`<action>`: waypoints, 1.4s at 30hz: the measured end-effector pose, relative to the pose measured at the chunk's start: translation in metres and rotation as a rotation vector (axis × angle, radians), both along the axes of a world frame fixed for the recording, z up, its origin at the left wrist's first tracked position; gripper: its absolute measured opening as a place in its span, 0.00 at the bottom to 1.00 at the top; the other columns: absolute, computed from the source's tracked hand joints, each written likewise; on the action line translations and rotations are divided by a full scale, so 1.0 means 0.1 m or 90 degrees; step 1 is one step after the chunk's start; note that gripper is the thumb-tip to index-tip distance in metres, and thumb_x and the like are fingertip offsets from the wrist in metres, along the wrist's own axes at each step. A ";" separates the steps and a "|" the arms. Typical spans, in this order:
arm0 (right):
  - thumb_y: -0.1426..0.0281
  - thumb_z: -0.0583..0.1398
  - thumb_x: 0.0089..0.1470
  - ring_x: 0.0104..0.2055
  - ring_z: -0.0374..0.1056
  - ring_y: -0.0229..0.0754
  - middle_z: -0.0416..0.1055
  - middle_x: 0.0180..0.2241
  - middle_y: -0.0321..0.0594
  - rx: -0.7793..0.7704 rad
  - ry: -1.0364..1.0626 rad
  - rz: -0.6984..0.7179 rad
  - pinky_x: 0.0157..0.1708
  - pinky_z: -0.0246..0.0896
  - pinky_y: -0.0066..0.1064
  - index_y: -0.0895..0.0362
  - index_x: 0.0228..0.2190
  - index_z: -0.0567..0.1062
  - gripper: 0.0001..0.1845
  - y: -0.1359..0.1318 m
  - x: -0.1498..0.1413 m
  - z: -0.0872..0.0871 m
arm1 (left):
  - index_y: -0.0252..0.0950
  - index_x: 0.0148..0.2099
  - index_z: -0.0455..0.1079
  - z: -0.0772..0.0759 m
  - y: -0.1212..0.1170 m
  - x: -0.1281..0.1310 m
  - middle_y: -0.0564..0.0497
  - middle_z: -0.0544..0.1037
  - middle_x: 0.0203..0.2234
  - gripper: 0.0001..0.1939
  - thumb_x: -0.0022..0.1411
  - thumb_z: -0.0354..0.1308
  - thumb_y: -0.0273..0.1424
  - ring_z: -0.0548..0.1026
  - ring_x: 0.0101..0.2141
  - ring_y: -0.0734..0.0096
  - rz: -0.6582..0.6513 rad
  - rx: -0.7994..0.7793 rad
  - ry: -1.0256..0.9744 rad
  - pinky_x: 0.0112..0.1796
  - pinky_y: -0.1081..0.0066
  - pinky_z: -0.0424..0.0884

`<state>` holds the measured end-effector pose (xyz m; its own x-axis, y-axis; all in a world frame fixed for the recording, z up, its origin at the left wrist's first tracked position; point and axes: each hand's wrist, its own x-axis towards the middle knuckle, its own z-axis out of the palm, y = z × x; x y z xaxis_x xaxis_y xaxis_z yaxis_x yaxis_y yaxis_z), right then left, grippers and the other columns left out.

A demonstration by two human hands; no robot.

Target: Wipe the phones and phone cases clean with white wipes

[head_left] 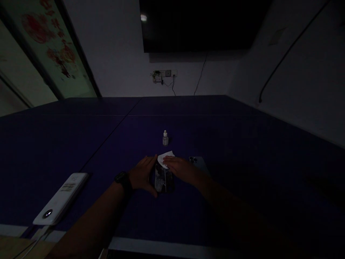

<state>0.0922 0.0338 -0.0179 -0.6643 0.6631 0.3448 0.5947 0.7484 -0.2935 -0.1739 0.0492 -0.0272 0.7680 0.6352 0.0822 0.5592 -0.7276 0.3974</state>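
purple-blue worktop [81, 140]; cabled white power bank [60, 201] at left. left hand [140, 176] spread, grip released. right hand [181, 168] fingers extended; cannot tell whether its grip pinches. dark smartphone [160, 178] flat between hands, left hand along its left edge. blue-grey smartphone [201, 163] just right. white cloth [161, 158] under right fingers, over the dark smartphone's far end. dropper bottle [165, 139] upright beyond. step, judged: wiping; next stroke calls for steady bracing, even pressure.

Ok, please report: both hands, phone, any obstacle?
Left hand at left side of phone. Right hand on white cloth at phone's far end. Bottle beyond, not blocking.
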 end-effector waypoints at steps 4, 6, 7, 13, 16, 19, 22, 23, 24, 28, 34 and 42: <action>0.75 0.56 0.64 0.61 0.72 0.46 0.76 0.56 0.45 -0.003 0.006 -0.002 0.64 0.66 0.42 0.56 0.50 0.81 0.18 -0.01 0.07 0.02 | 0.33 0.77 0.26 0.02 -0.01 0.00 0.25 0.47 0.72 0.83 0.35 0.65 0.70 0.47 0.70 0.28 0.013 -0.012 0.016 0.66 0.35 0.46; 0.74 0.57 0.64 0.61 0.71 0.45 0.76 0.57 0.43 -0.007 0.006 0.013 0.64 0.65 0.41 0.55 0.50 0.81 0.18 -0.02 0.07 0.01 | 0.33 0.77 0.27 0.04 -0.01 0.01 0.25 0.46 0.73 0.83 0.35 0.65 0.70 0.47 0.71 0.28 0.011 -0.014 0.026 0.66 0.35 0.46; 0.74 0.57 0.64 0.61 0.71 0.45 0.76 0.57 0.43 -0.009 0.007 0.017 0.64 0.65 0.40 0.54 0.51 0.81 0.18 -0.03 0.05 0.01 | 0.33 0.77 0.28 0.04 -0.01 0.01 0.25 0.46 0.73 0.82 0.35 0.65 0.70 0.47 0.71 0.28 0.008 -0.014 0.027 0.66 0.35 0.46; 0.75 0.56 0.64 0.62 0.71 0.46 0.76 0.57 0.45 -0.011 0.019 -0.004 0.65 0.64 0.43 0.55 0.51 0.81 0.18 0.01 0.04 -0.01 | 0.31 0.77 0.32 0.04 -0.02 0.02 0.25 0.49 0.72 0.82 0.34 0.66 0.70 0.49 0.70 0.27 0.023 -0.012 0.018 0.66 0.34 0.46; 0.75 0.57 0.63 0.60 0.72 0.45 0.77 0.56 0.44 -0.013 0.016 0.007 0.64 0.66 0.41 0.54 0.50 0.81 0.17 -0.01 0.08 0.01 | 0.32 0.77 0.31 0.03 -0.02 0.01 0.26 0.49 0.72 0.82 0.35 0.65 0.70 0.48 0.70 0.27 0.018 -0.007 0.017 0.65 0.34 0.47; 0.75 0.57 0.64 0.62 0.70 0.43 0.76 0.58 0.42 -0.014 0.009 0.027 0.65 0.64 0.39 0.54 0.51 0.80 0.18 -0.03 0.05 0.01 | 0.35 0.78 0.31 0.03 -0.02 0.00 0.28 0.49 0.72 0.80 0.36 0.65 0.70 0.49 0.70 0.27 0.004 0.003 0.009 0.66 0.35 0.47; 0.76 0.56 0.64 0.63 0.69 0.45 0.74 0.59 0.45 -0.010 0.008 0.013 0.66 0.63 0.41 0.56 0.52 0.80 0.19 -0.02 0.02 0.01 | 0.36 0.78 0.31 0.02 -0.01 0.00 0.28 0.51 0.72 0.81 0.34 0.66 0.70 0.51 0.69 0.28 0.002 0.010 -0.001 0.66 0.35 0.48; 0.76 0.55 0.64 0.62 0.70 0.46 0.75 0.58 0.46 -0.008 0.009 0.002 0.66 0.63 0.42 0.57 0.52 0.80 0.19 -0.01 0.02 0.02 | 0.36 0.78 0.31 0.02 -0.01 0.00 0.28 0.51 0.72 0.81 0.35 0.66 0.70 0.51 0.69 0.28 0.002 0.011 -0.004 0.66 0.35 0.48; 0.76 0.55 0.64 0.62 0.70 0.47 0.75 0.58 0.47 -0.007 0.010 -0.007 0.65 0.64 0.43 0.58 0.51 0.80 0.19 0.00 0.03 0.02 | 0.35 0.77 0.31 0.02 -0.01 0.00 0.28 0.51 0.72 0.81 0.35 0.66 0.70 0.51 0.69 0.28 0.002 0.011 -0.005 0.66 0.35 0.48; 0.75 0.56 0.63 0.60 0.73 0.46 0.77 0.56 0.46 -0.005 0.008 -0.016 0.64 0.66 0.42 0.57 0.50 0.81 0.18 -0.01 0.08 0.04 | 0.33 0.77 0.31 0.02 -0.02 0.01 0.26 0.49 0.72 0.81 0.35 0.66 0.70 0.49 0.70 0.27 0.009 -0.001 0.009 0.65 0.34 0.47; 0.78 0.54 0.63 0.63 0.69 0.46 0.75 0.58 0.46 -0.001 0.000 -0.031 0.65 0.64 0.43 0.58 0.52 0.80 0.21 0.02 0.04 0.02 | 0.34 0.77 0.31 0.02 -0.01 0.00 0.26 0.49 0.72 0.80 0.37 0.66 0.70 0.51 0.69 0.27 -0.001 0.002 0.002 0.66 0.34 0.47; 0.77 0.56 0.62 0.61 0.71 0.47 0.76 0.57 0.46 0.001 -0.006 -0.021 0.65 0.64 0.43 0.57 0.50 0.81 0.20 -0.01 0.02 0.02 | 0.34 0.77 0.33 0.06 -0.03 0.02 0.26 0.49 0.72 0.81 0.35 0.65 0.71 0.50 0.70 0.29 0.009 -0.012 0.000 0.66 0.35 0.46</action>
